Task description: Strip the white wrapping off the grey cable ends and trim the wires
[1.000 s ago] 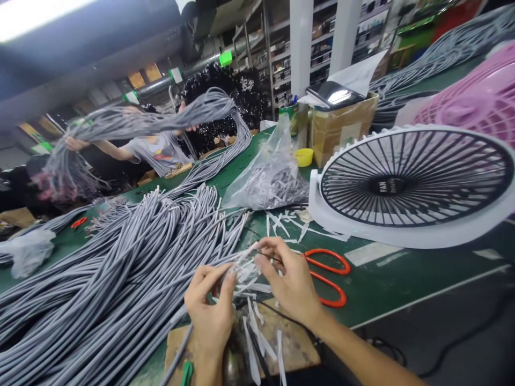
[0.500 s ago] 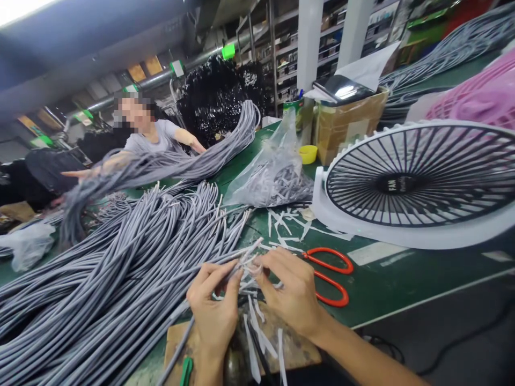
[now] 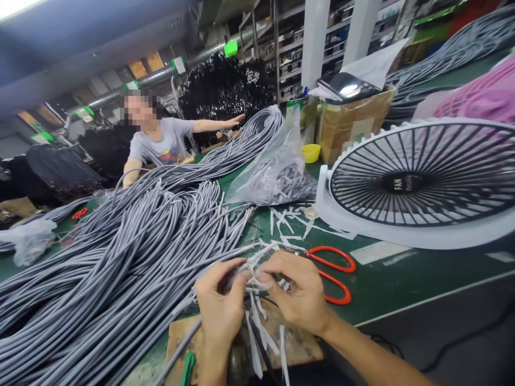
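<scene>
1. Head view: a worker's left hand (image 3: 221,297), thumb and forefinger nearly closed, grips a pale-tipped cable end (image 3: 265,250) above a worn board (image 3: 303,343).
2. The right hand (image 3: 300,287), fingers curled, pinches thin, ragged white strips (image 3: 252,266) bunched around it; finer detail is blurred.
3. Grey cables (image 3: 132,252) lie heaped at left.

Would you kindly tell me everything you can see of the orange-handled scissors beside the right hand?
The orange-handled scissors lie on the green tabletop, their two smooth, plastic-looking handle loops spread apart and pointing right. A little dark metal shows where the handles meet. The right hand hides part of the lower loop; the blades are largely obscured, so whether they are open is unclear.
</scene>
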A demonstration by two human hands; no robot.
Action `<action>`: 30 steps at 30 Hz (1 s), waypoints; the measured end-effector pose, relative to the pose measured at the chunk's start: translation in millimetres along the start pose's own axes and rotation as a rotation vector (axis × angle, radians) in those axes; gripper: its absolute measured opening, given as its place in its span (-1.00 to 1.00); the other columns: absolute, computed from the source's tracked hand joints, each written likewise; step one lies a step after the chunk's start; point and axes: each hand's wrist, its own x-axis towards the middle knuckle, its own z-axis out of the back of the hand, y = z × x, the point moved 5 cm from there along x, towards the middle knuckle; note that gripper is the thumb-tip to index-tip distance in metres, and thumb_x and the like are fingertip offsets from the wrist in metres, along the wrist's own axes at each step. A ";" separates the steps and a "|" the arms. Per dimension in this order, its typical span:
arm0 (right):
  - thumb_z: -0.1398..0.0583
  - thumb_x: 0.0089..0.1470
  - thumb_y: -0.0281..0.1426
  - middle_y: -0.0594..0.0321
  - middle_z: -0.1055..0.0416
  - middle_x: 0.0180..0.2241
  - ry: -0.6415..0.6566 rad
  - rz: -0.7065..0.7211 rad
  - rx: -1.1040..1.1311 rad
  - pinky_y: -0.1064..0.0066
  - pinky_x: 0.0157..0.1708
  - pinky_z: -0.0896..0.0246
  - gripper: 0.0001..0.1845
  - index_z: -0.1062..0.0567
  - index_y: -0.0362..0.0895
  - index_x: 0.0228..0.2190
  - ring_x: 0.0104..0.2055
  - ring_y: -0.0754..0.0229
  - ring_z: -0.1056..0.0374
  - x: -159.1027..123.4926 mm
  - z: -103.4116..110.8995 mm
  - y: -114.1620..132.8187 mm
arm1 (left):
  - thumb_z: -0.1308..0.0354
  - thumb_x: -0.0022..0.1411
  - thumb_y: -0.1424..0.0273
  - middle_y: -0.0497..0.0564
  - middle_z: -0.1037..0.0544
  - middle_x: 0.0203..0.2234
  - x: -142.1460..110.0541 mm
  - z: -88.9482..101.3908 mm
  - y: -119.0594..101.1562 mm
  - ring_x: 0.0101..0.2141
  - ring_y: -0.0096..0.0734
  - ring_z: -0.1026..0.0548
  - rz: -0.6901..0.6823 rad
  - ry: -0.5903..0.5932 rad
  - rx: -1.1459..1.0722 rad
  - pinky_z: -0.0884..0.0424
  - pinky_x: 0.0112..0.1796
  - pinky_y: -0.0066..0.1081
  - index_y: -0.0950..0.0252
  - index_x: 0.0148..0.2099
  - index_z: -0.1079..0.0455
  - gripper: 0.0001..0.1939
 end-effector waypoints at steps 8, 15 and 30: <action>-0.19 0.05 -0.04 0.47 0.07 -0.69 -0.354 -0.367 0.593 0.51 -0.73 0.12 -0.55 -0.23 -0.08 -0.62 -0.70 0.38 0.14 8.9 26.7 -31.9 | -0.20 0.05 0.30 0.01 -0.57 -0.58 7.7 14.5 19.1 -0.51 -0.33 -0.50 0.072 -0.143 0.168 -0.38 -0.41 -0.43 0.33 -0.47 -0.53 -0.80; -0.35 -0.16 -0.19 0.37 -0.24 -0.65 0.123 -0.651 0.475 0.52 -0.61 -0.07 -0.70 -0.51 -0.18 -0.52 -0.61 0.36 -0.13 5.7 -12.7 -36.6 | -0.05 0.14 -0.01 -0.13 -0.17 -0.72 1.9 1.5 14.6 -0.63 -0.54 -0.12 0.169 0.118 -0.178 -0.07 -0.59 -0.50 0.30 -0.63 -0.19 -0.48; -0.33 -0.15 -0.36 0.34 -0.28 -0.68 -0.216 -0.543 0.358 0.48 -0.56 -0.10 -0.72 -0.41 -0.15 -0.73 -0.58 0.31 -0.19 4.0 -21.7 -22.2 | -0.13 -0.01 -0.15 -0.23 0.04 -0.70 -4.1 -12.8 21.0 -0.66 -0.63 0.13 0.380 0.209 -0.359 0.13 -0.67 -0.55 0.26 -0.59 -0.08 -0.42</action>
